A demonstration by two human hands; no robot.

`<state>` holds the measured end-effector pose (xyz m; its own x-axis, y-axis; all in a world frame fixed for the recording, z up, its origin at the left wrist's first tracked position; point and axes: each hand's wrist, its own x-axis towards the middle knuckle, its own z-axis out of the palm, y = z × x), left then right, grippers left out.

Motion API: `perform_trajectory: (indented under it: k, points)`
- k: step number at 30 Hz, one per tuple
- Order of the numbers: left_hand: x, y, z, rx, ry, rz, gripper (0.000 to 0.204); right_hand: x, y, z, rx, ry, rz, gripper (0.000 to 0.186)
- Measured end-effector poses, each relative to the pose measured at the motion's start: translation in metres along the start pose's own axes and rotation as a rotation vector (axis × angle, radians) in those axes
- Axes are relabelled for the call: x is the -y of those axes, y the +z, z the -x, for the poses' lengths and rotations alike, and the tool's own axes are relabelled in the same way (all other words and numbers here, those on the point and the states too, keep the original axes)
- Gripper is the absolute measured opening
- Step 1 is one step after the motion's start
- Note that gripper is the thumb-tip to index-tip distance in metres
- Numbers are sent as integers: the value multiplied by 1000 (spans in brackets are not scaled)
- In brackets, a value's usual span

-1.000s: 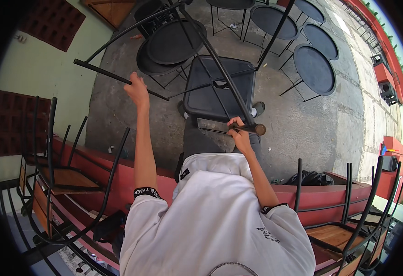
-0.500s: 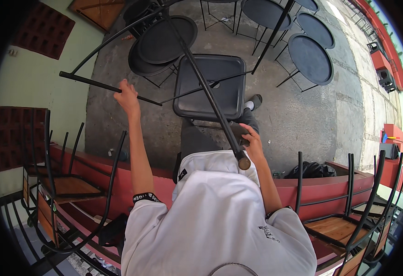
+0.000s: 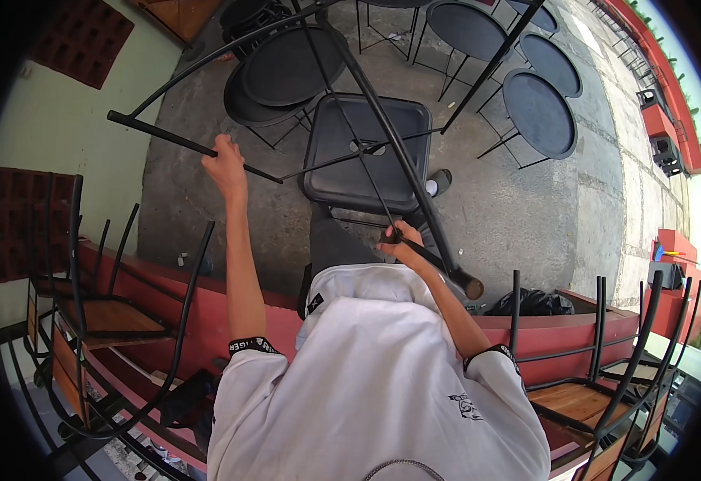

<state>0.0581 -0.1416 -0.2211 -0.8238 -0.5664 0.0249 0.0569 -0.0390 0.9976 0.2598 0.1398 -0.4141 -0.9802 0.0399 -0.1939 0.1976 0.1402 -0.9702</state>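
My left hand (image 3: 224,164) is closed on a straight tube of a black metal frame (image 3: 397,143), which spans above a square black tray-like top (image 3: 338,168) in front of my legs. My right hand (image 3: 402,240) is closed around a bar of the same frame near my lap, beside the frame's capped lower end at the right. Part of what lies inside the right fingers is hidden. The square top has an opening near its middle, with thin crossed rods of the frame passing over it.
Several round black tray tables (image 3: 539,112) stand ahead on the concrete floor (image 3: 495,232). Stacked metal-and-wood chairs (image 3: 118,313) are at both sides near a red ledge (image 3: 471,329). A black bag (image 3: 539,303) lies at the lower right. A pale wall (image 3: 74,132) is left.
The frame has moved toward my body since a second ago. My right hand shifted down and outward, then back inward onto the bar. My left hand moved slightly left, still gripping.
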Motion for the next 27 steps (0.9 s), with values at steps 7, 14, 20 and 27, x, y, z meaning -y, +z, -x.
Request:
perform_trajectory:
  k: [7,14,20,27]
  points:
    - [16,-27,0,-23,-31,-1,29,-11,7,-6,-63,-32,243,23]
    - [18,-36,10,18,-93,-12,31,9,-2,-6,-116,59,286,21]
    - [0,-34,54,63,-56,-51,34,-68,-25,19,-76,196,240,24]
    - [1,-28,120,192,-135,50,39,23,-39,50,-210,384,-410,37]
